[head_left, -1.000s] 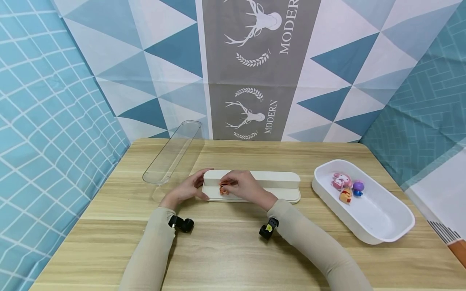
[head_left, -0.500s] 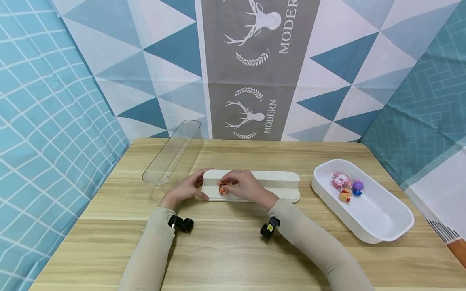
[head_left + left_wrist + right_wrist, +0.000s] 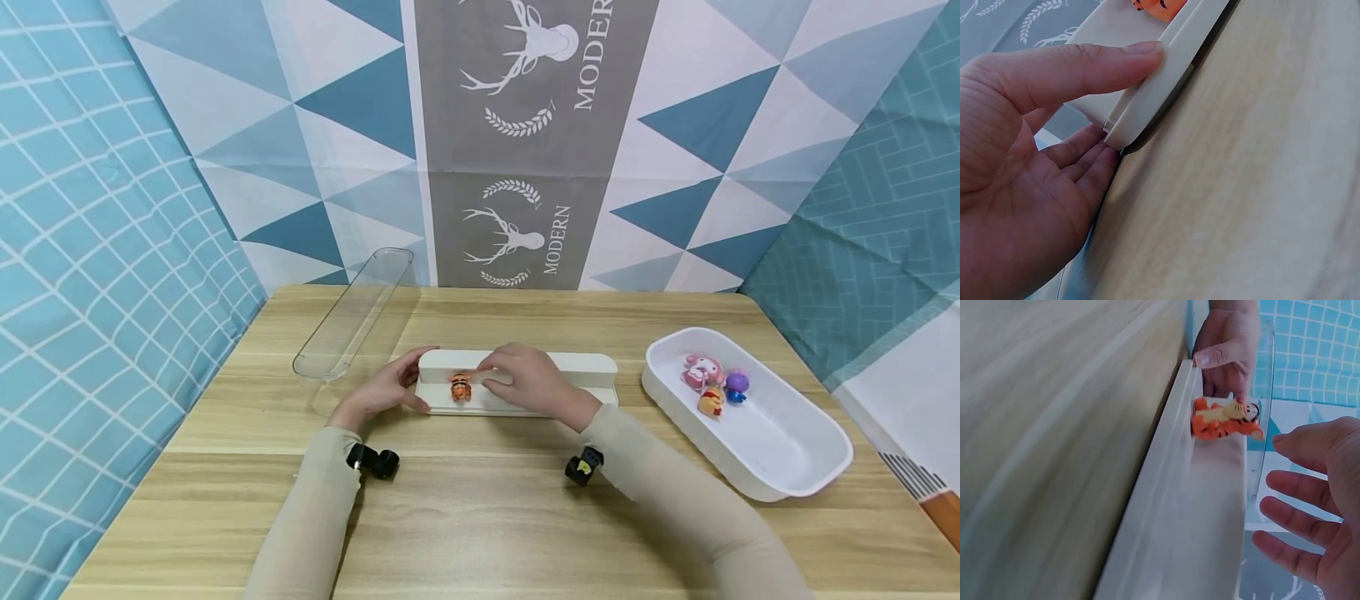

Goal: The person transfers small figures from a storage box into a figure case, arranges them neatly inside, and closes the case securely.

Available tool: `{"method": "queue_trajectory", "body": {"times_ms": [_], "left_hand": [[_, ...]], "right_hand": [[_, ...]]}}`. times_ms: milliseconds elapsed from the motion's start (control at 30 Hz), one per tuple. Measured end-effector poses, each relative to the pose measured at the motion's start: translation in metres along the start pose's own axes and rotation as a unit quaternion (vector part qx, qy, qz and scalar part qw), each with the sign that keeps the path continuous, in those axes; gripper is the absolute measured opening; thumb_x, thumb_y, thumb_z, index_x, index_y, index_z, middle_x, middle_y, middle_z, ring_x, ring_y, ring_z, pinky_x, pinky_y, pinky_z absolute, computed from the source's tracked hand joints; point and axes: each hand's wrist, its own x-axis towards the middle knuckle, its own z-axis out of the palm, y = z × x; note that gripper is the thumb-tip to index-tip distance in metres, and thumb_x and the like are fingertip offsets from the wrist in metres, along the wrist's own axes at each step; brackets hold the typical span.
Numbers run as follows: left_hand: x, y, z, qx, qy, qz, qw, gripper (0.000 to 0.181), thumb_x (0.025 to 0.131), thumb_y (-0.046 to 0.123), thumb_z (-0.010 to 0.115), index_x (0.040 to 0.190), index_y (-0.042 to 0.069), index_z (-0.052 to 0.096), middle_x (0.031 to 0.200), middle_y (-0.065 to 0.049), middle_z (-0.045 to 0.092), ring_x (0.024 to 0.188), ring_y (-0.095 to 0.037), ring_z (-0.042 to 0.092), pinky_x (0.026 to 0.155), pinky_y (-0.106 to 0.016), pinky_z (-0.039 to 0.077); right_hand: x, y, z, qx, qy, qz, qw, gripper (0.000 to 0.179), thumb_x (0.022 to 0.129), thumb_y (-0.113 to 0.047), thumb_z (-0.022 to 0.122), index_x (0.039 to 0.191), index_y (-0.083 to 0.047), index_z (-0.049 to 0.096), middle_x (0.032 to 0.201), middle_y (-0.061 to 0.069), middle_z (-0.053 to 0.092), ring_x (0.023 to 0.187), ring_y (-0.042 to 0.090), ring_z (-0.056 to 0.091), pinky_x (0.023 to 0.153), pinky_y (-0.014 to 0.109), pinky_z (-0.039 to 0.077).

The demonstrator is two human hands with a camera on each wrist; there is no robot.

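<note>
An orange striped tiger figurine (image 3: 461, 387) sits upright on the lower step of a white stepped display base (image 3: 555, 398), near its left end. My left hand (image 3: 382, 390) holds that end, thumb on the front edge and fingers round the side, as the left wrist view shows. Just right of the figurine my right hand (image 3: 536, 382) hovers over the base, holding nothing. In the right wrist view the fingers (image 3: 1300, 490) are spread apart, away from the tiger figurine (image 3: 1225, 419).
A clear plastic cover (image 3: 360, 321) stands at the back left. On the right, a white tray (image 3: 795, 462) holds a pink figurine (image 3: 703, 372), a yellow and red one (image 3: 712, 402), and a purple and blue one (image 3: 738, 385). Patterned cloth hangs behind the wooden table (image 3: 480, 517).
My right hand has let go of the tiger figurine and moved to the right. The figurine remains on the base, and my left hand has kept its place.
</note>
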Motion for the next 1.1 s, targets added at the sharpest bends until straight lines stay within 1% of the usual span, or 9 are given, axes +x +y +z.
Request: {"method": "queue_trajectory", "body": {"times_ms": [100, 267, 467, 633, 767, 933, 1100], "left_hand": [[0.000, 0.000, 0.000, -0.004, 0.000, -0.002, 1.0000, 0.103, 0.067, -0.022, 0.075, 0.155, -0.002, 0.025, 0.151, -0.027, 0.036, 0.140, -0.039, 0.031, 0.117, -0.047, 0.026], [-0.001, 0.000, 0.000, -0.007, 0.002, -0.005, 1.0000, 0.104, 0.066, -0.022, 0.075, 0.155, -0.001, 0.026, 0.152, -0.026, 0.035, 0.141, -0.039, 0.030, 0.118, -0.047, 0.024], [0.000, 0.000, 0.000, 0.000, 0.005, -0.003, 1.0000, 0.103, 0.066, -0.021, 0.075, 0.155, -0.001, 0.026, 0.150, -0.026, 0.037, 0.141, -0.038, 0.031, 0.117, -0.047, 0.026], [0.000, 0.000, 0.000, 0.000, 0.006, -0.002, 1.0000, 0.103, 0.067, -0.022, 0.075, 0.155, -0.001, 0.026, 0.150, -0.026, 0.037, 0.140, -0.039, 0.031, 0.117, -0.046, 0.026], [0.000, -0.001, 0.000, -0.002, 0.005, -0.003, 1.0000, 0.103, 0.067, -0.022, 0.075, 0.155, -0.001, 0.026, 0.151, -0.026, 0.036, 0.141, -0.038, 0.030, 0.118, -0.046, 0.025], [0.001, -0.002, 0.000, 0.002, 0.003, -0.002, 1.0000, 0.102, 0.067, -0.021, 0.075, 0.155, -0.001, 0.026, 0.151, -0.026, 0.037, 0.140, -0.038, 0.032, 0.117, -0.047, 0.025], [0.001, -0.002, 0.000, 0.000, 0.002, -0.002, 1.0000, 0.103, 0.067, -0.021, 0.075, 0.155, -0.001, 0.026, 0.150, -0.026, 0.037, 0.140, -0.038, 0.032, 0.117, -0.047, 0.025]], "right_hand": [[-0.003, 0.002, -0.007, -0.031, -0.008, -0.010, 0.9994, 0.016, 0.086, -0.013, 0.075, 0.102, -0.010, 0.075, 0.101, 0.003, 0.072, 0.098, 0.022, 0.067, 0.081, 0.037, 0.057], [-0.008, 0.006, -0.016, -0.064, -0.016, -0.019, 0.9977, 0.019, 0.086, -0.014, 0.076, 0.104, -0.009, 0.074, 0.103, 0.004, 0.071, 0.098, 0.023, 0.066, 0.079, 0.038, 0.058], [-0.014, 0.013, -0.021, -0.085, -0.021, -0.024, 0.9958, 0.021, 0.085, -0.014, 0.077, 0.105, -0.008, 0.074, 0.104, 0.006, 0.070, 0.099, 0.026, 0.064, 0.081, 0.039, 0.057], [-0.018, 0.017, -0.026, -0.100, -0.030, -0.027, 0.9942, 0.022, 0.085, -0.014, 0.077, 0.106, -0.007, 0.073, 0.104, 0.007, 0.070, 0.099, 0.028, 0.062, 0.084, 0.042, 0.055], [-0.021, 0.019, -0.033, -0.117, -0.045, -0.019, 0.9919, 0.024, 0.087, -0.015, 0.076, 0.109, -0.007, 0.072, 0.107, 0.009, 0.069, 0.100, 0.029, 0.062, 0.085, 0.045, 0.054], [-0.026, 0.024, -0.042, -0.141, -0.061, -0.001, 0.9881, 0.027, 0.088, -0.018, 0.074, 0.113, -0.007, 0.071, 0.110, 0.010, 0.068, 0.102, 0.031, 0.061, 0.082, 0.048, 0.053], [-0.033, 0.031, -0.050, -0.157, -0.079, 0.020, 0.9843, 0.031, 0.089, -0.018, 0.073, 0.117, -0.006, 0.069, 0.114, 0.012, 0.067, 0.104, 0.033, 0.060, 0.083, 0.051, 0.053]]}}
